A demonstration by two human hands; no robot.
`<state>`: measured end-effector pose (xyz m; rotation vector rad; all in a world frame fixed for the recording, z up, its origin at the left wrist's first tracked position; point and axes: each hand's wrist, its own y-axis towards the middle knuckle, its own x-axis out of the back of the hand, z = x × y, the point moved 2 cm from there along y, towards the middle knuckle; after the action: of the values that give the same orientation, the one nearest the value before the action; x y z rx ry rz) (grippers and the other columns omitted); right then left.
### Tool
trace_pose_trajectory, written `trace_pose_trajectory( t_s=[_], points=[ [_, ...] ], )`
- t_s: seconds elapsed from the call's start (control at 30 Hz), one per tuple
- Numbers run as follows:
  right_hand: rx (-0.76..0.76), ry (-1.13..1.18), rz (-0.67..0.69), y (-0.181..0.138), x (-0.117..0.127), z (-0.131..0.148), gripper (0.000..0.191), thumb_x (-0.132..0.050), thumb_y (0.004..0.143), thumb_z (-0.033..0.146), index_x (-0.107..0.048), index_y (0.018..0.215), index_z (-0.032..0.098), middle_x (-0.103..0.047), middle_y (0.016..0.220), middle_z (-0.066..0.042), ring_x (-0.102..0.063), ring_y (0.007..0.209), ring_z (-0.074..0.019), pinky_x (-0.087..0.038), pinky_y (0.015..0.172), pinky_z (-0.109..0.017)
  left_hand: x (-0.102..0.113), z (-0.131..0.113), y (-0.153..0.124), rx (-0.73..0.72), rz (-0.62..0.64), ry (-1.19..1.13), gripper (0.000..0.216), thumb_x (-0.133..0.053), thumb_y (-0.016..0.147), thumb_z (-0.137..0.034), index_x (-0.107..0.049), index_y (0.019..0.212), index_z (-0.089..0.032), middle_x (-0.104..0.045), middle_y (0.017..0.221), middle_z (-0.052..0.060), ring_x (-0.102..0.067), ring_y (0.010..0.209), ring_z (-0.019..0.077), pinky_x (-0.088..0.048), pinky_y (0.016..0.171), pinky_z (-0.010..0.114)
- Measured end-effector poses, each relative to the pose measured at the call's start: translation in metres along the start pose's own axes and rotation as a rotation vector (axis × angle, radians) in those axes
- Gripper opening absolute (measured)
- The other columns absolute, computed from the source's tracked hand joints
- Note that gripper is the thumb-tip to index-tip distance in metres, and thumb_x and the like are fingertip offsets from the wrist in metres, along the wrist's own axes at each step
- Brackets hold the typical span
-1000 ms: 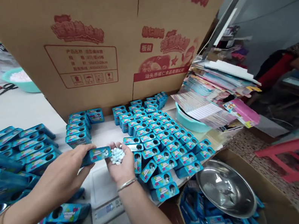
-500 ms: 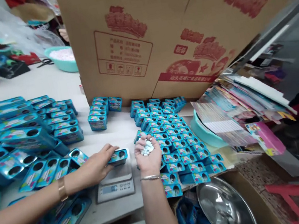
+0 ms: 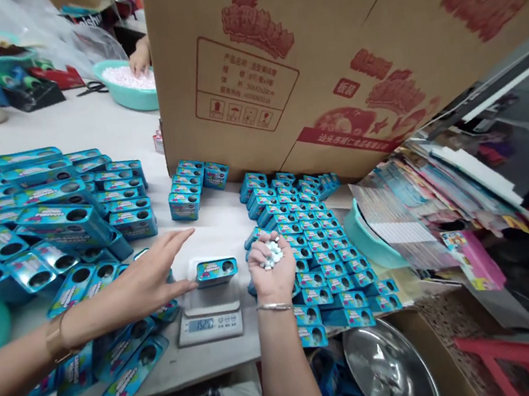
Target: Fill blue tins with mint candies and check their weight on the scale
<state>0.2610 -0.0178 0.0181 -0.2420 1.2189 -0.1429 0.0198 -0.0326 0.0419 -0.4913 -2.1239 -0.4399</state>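
Note:
A small blue tin (image 3: 216, 271) lies on the white digital scale (image 3: 209, 317) near the table's front edge. My left hand (image 3: 149, 279) hovers just left of the tin, fingers stretched out, holding nothing. My right hand (image 3: 270, 270) is cupped palm up to the right of the scale, with a heap of small white candies (image 3: 273, 255) in it. Rows of the same blue tins (image 3: 313, 244) lie flat under and beyond that hand.
Loose and stacked blue tins (image 3: 55, 219) cover the table's left side. A big cardboard box (image 3: 320, 46) stands behind. Another person's hand (image 3: 138, 58) reaches into a teal bowl of candies (image 3: 124, 86) far back. A steel bowl (image 3: 389, 370) sits in a carton below right.
My left hand set the blue tin on the scale, let go and opened beside it. My right hand kept the candies.

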Motion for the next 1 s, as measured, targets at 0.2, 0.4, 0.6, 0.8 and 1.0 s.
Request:
trace_pose_trajectory(
  t_s=[0.2, 0.4, 0.6, 0.8, 1.0],
  points=[
    [0.023, -0.012, -0.01, 0.004, -0.005, -0.005, 0.004, -0.05, 0.084, 0.022, -0.05, 0.08, 0.021, -0.052, 0.068, 0.006, -0.035, 0.044, -0.0034, -0.029, 0.038, -0.013, -0.007, 0.0, 0.001, 0.011, 0.033, -0.026, 0.074, -0.058, 0.086, -0.046, -0.025, 0.149, -0.023, -0.042, 0.147, 0.012, -0.043, 0.134, 0.0292, -0.04, 0.109, 0.042],
    [0.013, 0.046, -0.081, 0.008, -0.01, -0.012, 0.008, -0.048, 0.086, 0.024, -0.052, 0.08, 0.02, -0.052, 0.067, 0.006, -0.034, 0.042, -0.0032, -0.027, 0.036, -0.013, -0.022, -0.005, 0.008, -0.027, 0.084, -0.02, 0.074, -0.06, 0.086, -0.042, -0.025, 0.149, -0.024, -0.041, 0.148, 0.012, -0.041, 0.134, 0.0286, -0.039, 0.108, 0.04],
    [0.02, 0.067, -0.124, 0.01, -0.016, -0.018, 0.01, -0.048, 0.086, 0.024, -0.052, 0.078, 0.02, -0.054, 0.065, 0.006, -0.042, 0.045, -0.0038, -0.037, 0.042, -0.014, -0.019, -0.038, 0.035, -0.148, -0.018, 0.029, 0.051, -0.055, 0.091, -0.037, -0.042, 0.138, -0.025, -0.054, 0.13, 0.01, -0.05, 0.119, 0.0259, -0.041, 0.099, 0.041],
    [0.042, 0.034, -0.238, 0.011, -0.02, -0.027, 0.012, -0.049, 0.082, 0.023, -0.051, 0.07, 0.021, -0.058, 0.065, 0.004, -0.06, 0.064, -0.009, -0.054, 0.07, -0.024, -0.021, -0.077, 0.066, -0.305, -0.07, 0.26, 0.023, -0.044, 0.095, -0.025, -0.065, 0.104, -0.022, -0.066, 0.103, 0.007, -0.054, 0.097, 0.0247, -0.039, 0.083, 0.043],
    [0.004, 0.14, -0.272, 0.007, -0.019, -0.025, 0.015, -0.048, 0.084, 0.022, -0.052, 0.07, 0.021, -0.061, 0.065, 0.004, -0.062, 0.066, -0.009, -0.054, 0.074, -0.022, -0.04, -0.083, 0.075, -0.331, 0.029, 0.195, 0.019, -0.047, 0.091, -0.018, -0.065, 0.097, -0.018, -0.066, 0.098, 0.008, -0.057, 0.093, 0.0231, -0.044, 0.084, 0.038]
  ],
)
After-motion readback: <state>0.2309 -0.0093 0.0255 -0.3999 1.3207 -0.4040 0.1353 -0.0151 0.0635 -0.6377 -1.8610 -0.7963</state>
